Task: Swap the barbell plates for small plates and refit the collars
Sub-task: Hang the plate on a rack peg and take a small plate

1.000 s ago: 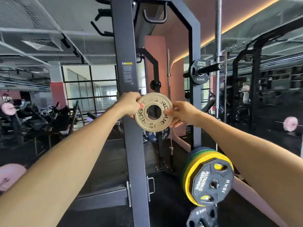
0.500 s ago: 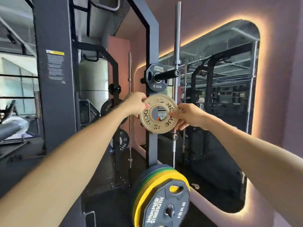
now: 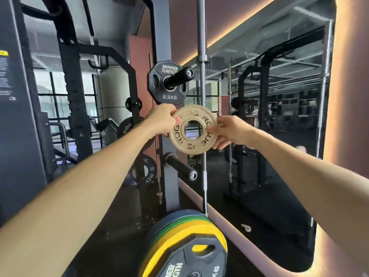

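Note:
A small tan ROGUE plate (image 3: pixel 193 144), marked 0.5 kg, is held upright in the air at arm's length. My left hand (image 3: pixel 162 120) grips its left rim and my right hand (image 3: pixel 229 131) pinches its right rim. Just below the plate, a bare black storage peg (image 3: pixel 180 166) juts from the grey rack upright (image 3: pixel 171 186). Above it, a black 2.5 kg plate (image 3: pixel 159 84) hangs on another peg (image 3: pixel 178 76).
A stack of blue, green and yellow plates with a black 15 kg plate (image 3: pixel 186 246) in front sits low in the middle. A steel barbell (image 3: pixel 202 56) stands upright behind the small plate. A wall mirror (image 3: pixel 279 116) fills the right; more ROGUE plates (image 3: pixel 146 171) hang at left.
The view has swung right and drawn nearer to the rack upright with the storage pegs. Both hands still hold the small plate, now just above the bare lower peg.

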`<state>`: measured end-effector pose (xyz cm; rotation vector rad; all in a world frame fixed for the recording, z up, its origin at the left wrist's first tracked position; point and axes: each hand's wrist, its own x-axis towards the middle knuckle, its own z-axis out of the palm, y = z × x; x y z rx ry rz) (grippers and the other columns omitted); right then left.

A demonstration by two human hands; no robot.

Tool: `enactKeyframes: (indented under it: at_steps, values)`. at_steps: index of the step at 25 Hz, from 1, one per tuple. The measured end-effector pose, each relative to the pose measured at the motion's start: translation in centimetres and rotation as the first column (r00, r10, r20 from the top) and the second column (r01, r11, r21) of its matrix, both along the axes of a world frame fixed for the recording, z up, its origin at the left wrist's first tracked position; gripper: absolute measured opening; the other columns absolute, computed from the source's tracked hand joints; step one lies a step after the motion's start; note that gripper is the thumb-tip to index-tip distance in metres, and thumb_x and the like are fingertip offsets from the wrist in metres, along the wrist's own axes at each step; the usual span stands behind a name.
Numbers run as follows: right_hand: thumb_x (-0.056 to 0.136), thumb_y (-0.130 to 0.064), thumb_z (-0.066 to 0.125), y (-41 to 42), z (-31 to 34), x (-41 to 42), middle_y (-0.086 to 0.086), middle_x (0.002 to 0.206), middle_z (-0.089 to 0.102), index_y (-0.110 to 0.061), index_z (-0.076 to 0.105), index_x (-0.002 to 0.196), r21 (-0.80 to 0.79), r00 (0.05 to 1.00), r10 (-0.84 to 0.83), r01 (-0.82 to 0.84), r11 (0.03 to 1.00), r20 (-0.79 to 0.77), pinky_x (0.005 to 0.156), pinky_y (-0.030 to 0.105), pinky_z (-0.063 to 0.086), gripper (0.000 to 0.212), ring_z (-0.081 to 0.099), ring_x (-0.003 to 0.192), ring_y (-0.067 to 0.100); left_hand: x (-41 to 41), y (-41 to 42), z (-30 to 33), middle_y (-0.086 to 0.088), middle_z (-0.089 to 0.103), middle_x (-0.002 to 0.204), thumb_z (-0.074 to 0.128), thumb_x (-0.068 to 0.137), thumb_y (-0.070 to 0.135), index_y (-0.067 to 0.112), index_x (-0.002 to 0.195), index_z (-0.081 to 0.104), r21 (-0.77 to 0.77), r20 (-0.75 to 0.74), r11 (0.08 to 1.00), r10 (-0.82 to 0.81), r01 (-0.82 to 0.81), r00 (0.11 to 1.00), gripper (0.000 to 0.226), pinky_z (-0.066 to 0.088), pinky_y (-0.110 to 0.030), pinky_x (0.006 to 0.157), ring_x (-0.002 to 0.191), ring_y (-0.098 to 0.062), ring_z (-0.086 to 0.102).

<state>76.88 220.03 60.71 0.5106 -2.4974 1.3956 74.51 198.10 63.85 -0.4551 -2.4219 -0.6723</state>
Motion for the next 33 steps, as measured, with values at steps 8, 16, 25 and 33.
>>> enactKeyframes:
  at_steps: [8,16,25,33]
  values:
    - [0.093,-0.022,0.061,7.0,1.9,-7.5,0.014,0.081,0.071,-0.006,0.057,0.1,0.064,0.97,0.24,-0.238,0.969,-0.027,0.059,0.035,0.059,0.018,0.068,0.062,0.025,-2.6,6.9,0.8,-0.008,0.068,0.083,0.06,0.092,0.018,0.013,0.089,0.061,0.065,0.014,0.979,0.195,-0.195,0.981,0.006,0.056,-0.029,0.051,0.065,-0.023,0.07]
    - [0.094,-0.021,0.06,6.1,8.3,-11.1,0.024,0.086,0.067,0.008,0.052,0.113,0.05,0.9,0.389,-0.388,0.921,-0.197,0.056,0.037,0.059,0.036,0.066,0.051,0.022,-2.8,6.5,7.4,-0.008,0.068,0.089,0.059,0.094,0.023,0.016,0.095,0.061,0.042,-0.141,0.928,0.371,-0.369,0.918,0.007,0.055,-0.037,0.077,0.074,-0.025,0.065]
    - [0.096,-0.025,0.057,3.6,15.8,-14.5,0.026,0.087,0.068,0.008,0.052,0.111,0.024,0.865,0.353,-0.369,0.929,-0.357,0.048,0.031,0.058,0.037,0.066,0.05,0.022,-4.3,5.2,15.3,-0.007,0.067,0.086,0.053,0.097,0.019,0.014,0.096,0.059,0.1,-0.255,0.925,0.38,-0.366,0.889,0.008,0.047,-0.014,0.038,0.053,-0.013,0.063]
    - [0.097,-0.028,0.055,1.5,15.0,-21.1,0.03,0.09,0.068,0.004,0.053,0.109,-0.002,0.894,0.295,-0.314,0.95,-0.337,0.045,0.031,0.055,0.034,0.065,0.056,0.031,-11.9,3.3,14.3,-0.01,0.069,0.088,0.056,0.095,0.024,0.017,0.096,0.061,0.098,-0.27,0.91,0.413,-0.402,0.87,0.008,0.06,-0.041,0.07,0.07,-0.028,0.07]
